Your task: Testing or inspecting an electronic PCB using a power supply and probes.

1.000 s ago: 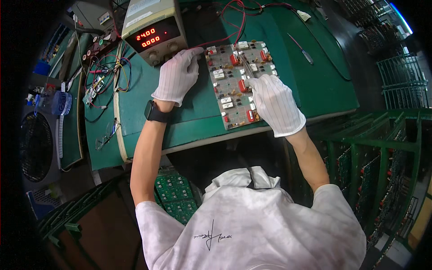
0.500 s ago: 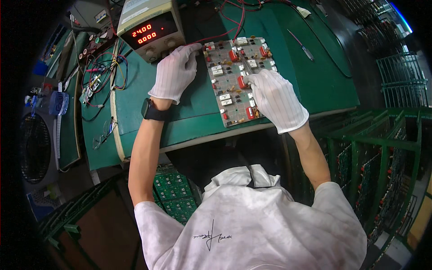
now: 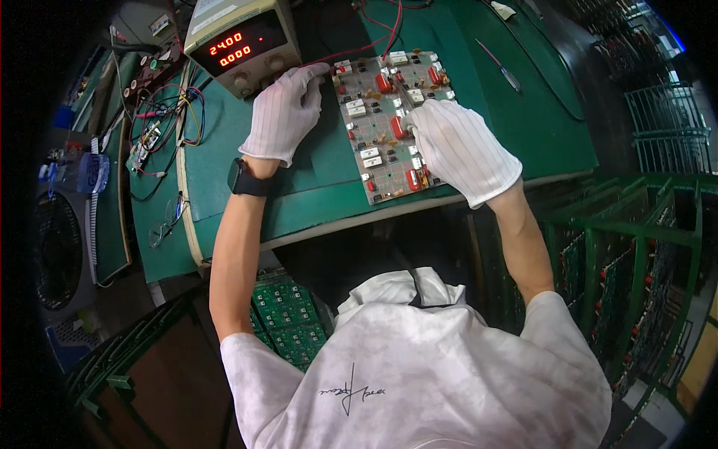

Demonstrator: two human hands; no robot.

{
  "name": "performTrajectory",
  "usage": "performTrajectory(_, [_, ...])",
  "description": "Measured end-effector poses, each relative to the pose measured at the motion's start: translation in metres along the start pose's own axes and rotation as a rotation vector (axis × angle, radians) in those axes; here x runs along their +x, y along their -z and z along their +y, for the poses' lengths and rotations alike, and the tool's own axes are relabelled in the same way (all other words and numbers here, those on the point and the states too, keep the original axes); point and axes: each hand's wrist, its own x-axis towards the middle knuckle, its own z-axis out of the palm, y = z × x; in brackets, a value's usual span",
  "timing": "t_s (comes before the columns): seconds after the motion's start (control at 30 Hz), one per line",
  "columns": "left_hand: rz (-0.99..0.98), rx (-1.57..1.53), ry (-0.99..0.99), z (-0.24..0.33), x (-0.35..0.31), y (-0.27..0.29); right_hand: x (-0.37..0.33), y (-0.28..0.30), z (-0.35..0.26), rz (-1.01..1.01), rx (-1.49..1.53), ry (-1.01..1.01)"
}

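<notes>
A panel of circuit boards lies on the green bench, populated with red capacitors, white blocks and small black parts. My left hand, in a striped white glove, rests between the power supply and the panel's far left corner. Its fingers are bent, with the tips at that corner beside a red wire; whether they pinch anything is hidden. Over the panel's right side, my gloved right hand is closed on a slim metal tool, perhaps tweezers. The tool points away from me across the boards, and its exact kind is unclear.
A bench power supply with a lit red display stands at the far left. Tangled wires lie left of it. A pen-like tool rests on the right. Green racks of boards stand at the bench's right.
The whole view has shifted slightly, carrying the bench and panel a little up and left. Both hands keep nearly the same places at the panel.
</notes>
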Motion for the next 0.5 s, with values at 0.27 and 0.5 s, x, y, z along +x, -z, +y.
performTrajectory(0.27, [-0.063,0.039,0.026,-0.003,-0.005,0.003,0.009,0.008,-0.002,0.012,0.159,-0.005])
performTrajectory(0.5, [-0.075,0.042,0.029,-0.002,-0.003,0.003,0.009,0.011,0.0,-0.04,0.145,-0.027])
